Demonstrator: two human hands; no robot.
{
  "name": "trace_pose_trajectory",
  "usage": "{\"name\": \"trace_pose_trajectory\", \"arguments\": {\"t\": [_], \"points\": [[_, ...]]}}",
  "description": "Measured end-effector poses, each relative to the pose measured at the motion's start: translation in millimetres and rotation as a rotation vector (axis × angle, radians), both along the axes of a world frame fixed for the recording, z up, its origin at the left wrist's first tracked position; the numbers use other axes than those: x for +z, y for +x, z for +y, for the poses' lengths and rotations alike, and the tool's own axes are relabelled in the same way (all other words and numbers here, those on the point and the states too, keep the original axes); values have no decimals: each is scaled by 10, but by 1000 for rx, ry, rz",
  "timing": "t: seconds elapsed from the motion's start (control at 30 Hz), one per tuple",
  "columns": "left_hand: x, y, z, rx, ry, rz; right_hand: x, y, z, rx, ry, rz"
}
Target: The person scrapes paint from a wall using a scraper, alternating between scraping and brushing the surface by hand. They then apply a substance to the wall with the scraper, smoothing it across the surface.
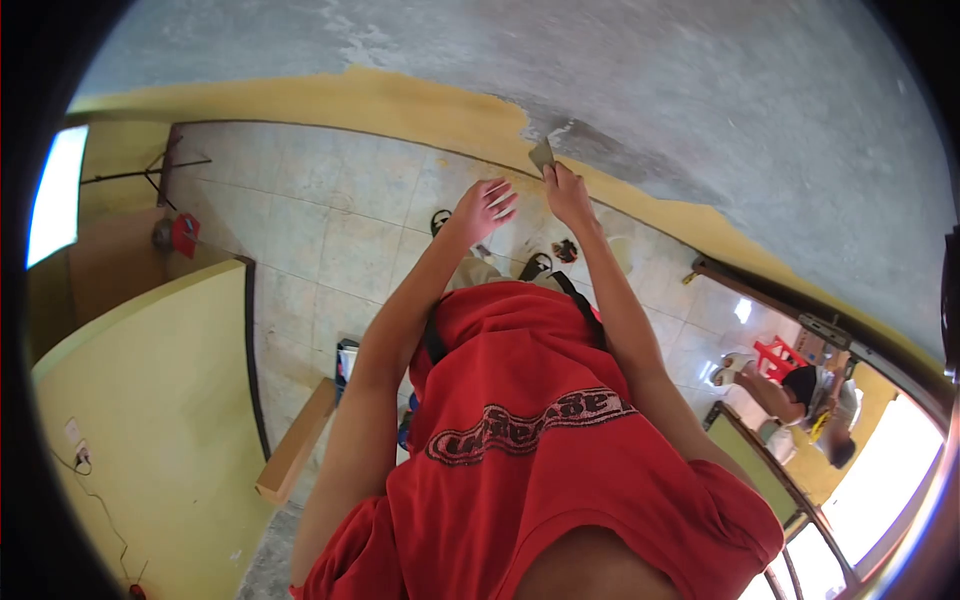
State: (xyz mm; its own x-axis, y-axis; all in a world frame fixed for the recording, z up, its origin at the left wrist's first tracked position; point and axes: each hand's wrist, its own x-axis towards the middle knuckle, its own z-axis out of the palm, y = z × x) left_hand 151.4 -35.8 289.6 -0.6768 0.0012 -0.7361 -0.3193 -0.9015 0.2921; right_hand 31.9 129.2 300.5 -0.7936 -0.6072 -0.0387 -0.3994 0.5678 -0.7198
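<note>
My right hand [568, 195] grips a putty knife [542, 155], its flat blade right at the wall surface. There, the grey skim coat [640, 75] meets a band of yellow paint [400, 105] with a ragged edge. A whitish smear and a darker grey patch [600, 145] lie beside the blade. To the left, my left hand [484, 210] hangs with its fingers apart and slightly curled, holding nothing, in front of the tiled floor.
Pale tiles [370, 230] cover the floor below. A low yellow partition [150, 400] rises at left, near a long cardboard box [295, 440]. A small dark object [565, 250] lies by my feet. Through the doorway at right, a person [800, 395] sits near a red plastic stool [778, 355].
</note>
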Motion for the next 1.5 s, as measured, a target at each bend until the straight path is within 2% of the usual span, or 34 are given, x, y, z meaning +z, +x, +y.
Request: {"name": "trace_pose_trajectory", "arguments": {"t": [0.03,0.13,0.2,0.27,0.33,0.4,0.53,0.63,0.7,0.87,1.03,1.1,1.23,1.33,1.4,1.5], "points": [[-17,-241,48,-15,13,-101,217,-26,-137,-60,95,-29],[-152,-702,178,79,150,-5,611,-82,-443,-143,269,-79],[-519,-918,335,181,311,349,681,-78,-537,-171,355,-101],[-229,-984,463,210,358,333,664,-61,-612,-268,447,-123],[-305,-1064,536,251,399,315,616,-96,-681,-248,578,-134],[-426,-1080,622,278,555,509,550,-60,-665,-267,505,-108],[-593,-1165,617,369,606,448,415,-79,-660,-273,478,-93],[-604,-1255,797,503,570,499,422,-184,-590,-223,509,-90],[-583,-1322,853,587,596,617,463,-225,-561,-196,568,-45],[-541,-1312,850,582,592,550,543,-284,-596,-117,634,22],[-576,-1300,832,562,583,475,533,-215,-647,-150,605,-4],[-579,-1311,806,636,737,668,514,-206,-677,-160,598,7],[-471,-1337,808,692,738,510,551,-235,-675,-170,596,-30],[-395,-1298,734,672,650,510,440,-228,-646,-157,531,-6],[-382,-1262,677,632,563,390,386,-206,-639,-163,480,-42],[-462,-1223,637,576,617,443,376,-203,-678,-171,434,-54]]}}
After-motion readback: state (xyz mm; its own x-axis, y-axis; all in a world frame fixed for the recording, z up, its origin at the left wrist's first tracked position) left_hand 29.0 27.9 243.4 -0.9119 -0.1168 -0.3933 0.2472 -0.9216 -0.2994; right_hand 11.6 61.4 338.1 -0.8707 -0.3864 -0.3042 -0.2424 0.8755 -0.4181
